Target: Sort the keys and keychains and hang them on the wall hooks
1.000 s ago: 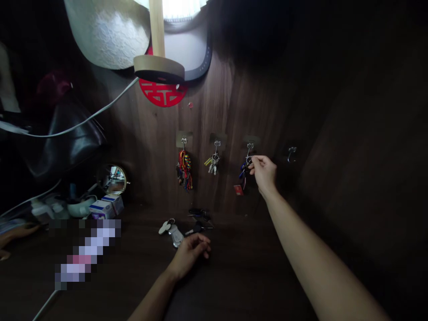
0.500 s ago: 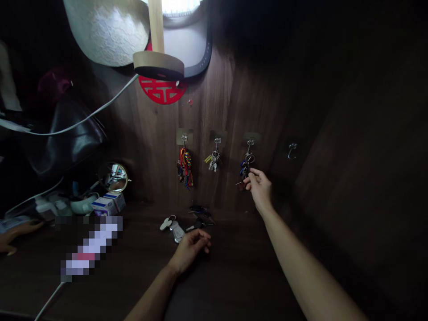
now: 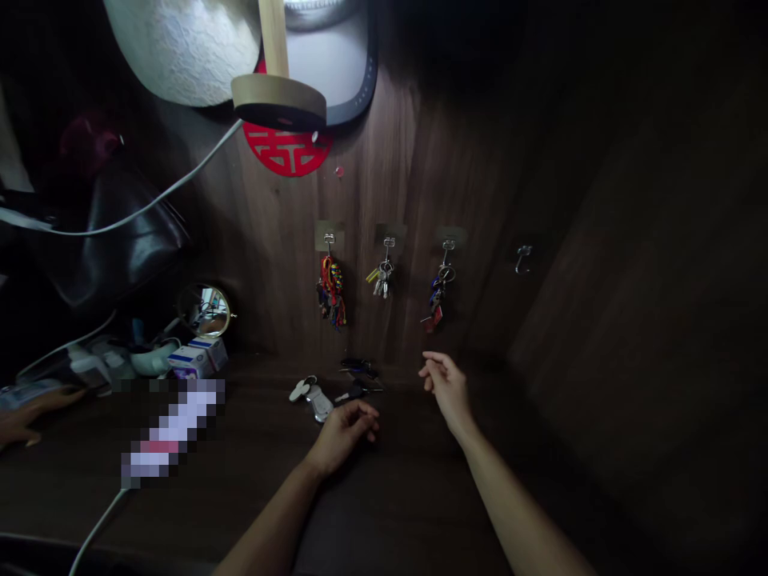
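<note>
My right hand [image 3: 447, 390] is off the wall with loosely bent fingers apart and nothing in them. Above it, a key bunch with a blue piece and a red tag [image 3: 437, 298] hangs from the third hook [image 3: 449, 244]. My left hand [image 3: 346, 434] hovers low over the dark desktop, relaxed and holding nothing. Just behind it lie a silver key fob [image 3: 319, 404] with a pale tag and some dark keys [image 3: 357, 390]. Silver keys with a yellow tag [image 3: 382, 278] hang from the second hook, and a colourful braided keychain [image 3: 332, 292] from the first.
A bare hook [image 3: 524, 260] is at the right of the wall. Above hang caps [image 3: 336, 76] and a lamp [image 3: 279, 100] with a white cable. At left are small boxes [image 3: 197, 358], a round mirror [image 3: 207, 310], a power strip [image 3: 174, 432] and another person's hand [image 3: 36, 416].
My right hand has let go of the keys on the third hook and moved down from them. My left hand stays in nearly the same place. The view has shifted slightly.
</note>
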A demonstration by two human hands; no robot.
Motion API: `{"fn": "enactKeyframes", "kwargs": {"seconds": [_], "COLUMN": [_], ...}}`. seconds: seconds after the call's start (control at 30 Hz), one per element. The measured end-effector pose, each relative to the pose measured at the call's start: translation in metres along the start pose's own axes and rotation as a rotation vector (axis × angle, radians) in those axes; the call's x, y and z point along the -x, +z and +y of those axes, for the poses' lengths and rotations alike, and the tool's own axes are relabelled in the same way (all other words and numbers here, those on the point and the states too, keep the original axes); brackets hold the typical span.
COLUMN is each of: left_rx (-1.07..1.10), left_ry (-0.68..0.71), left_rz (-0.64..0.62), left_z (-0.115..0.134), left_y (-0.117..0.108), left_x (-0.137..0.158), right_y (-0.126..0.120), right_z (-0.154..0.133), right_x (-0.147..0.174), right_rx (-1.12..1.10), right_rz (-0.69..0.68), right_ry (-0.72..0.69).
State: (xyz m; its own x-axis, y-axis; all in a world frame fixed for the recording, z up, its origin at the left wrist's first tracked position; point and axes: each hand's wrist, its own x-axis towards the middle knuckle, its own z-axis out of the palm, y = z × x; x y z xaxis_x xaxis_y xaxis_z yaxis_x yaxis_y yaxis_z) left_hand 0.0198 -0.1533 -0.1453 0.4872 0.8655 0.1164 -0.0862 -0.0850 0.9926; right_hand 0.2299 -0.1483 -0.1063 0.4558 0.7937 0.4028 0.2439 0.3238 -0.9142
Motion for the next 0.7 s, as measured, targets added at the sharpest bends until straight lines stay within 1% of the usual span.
{"fn": "enactKeyframes", "kwargs": {"seconds": [0.27,0.47,0.57,0.7], "left_rx": [-0.105,-0.257,-0.410,-0.731], "left_ry": [0.003,0.025,0.111,0.292], "left_rz": [-0.013,-0.054,-0.009,0.136], "left_z": [-0.002,0.000,0.002,0.005], "left_y": [0.001,0.002,0.001,-0.003], "left_x": [0.003,0.006,0.008,0.009], "right_y": [0.019,0.022,0.021,0.021], "right_z": [0.030,0.041,0.040,0.039], "right_x": [0.031,0.041,0.042,0.043], "right_rx": [0.064,0.188,0.220,0.264], "right_rz": [-0.147,-0.212,-0.231,-0.253], "right_ry": [0.006,0.004,-0.009,-0.006]}}
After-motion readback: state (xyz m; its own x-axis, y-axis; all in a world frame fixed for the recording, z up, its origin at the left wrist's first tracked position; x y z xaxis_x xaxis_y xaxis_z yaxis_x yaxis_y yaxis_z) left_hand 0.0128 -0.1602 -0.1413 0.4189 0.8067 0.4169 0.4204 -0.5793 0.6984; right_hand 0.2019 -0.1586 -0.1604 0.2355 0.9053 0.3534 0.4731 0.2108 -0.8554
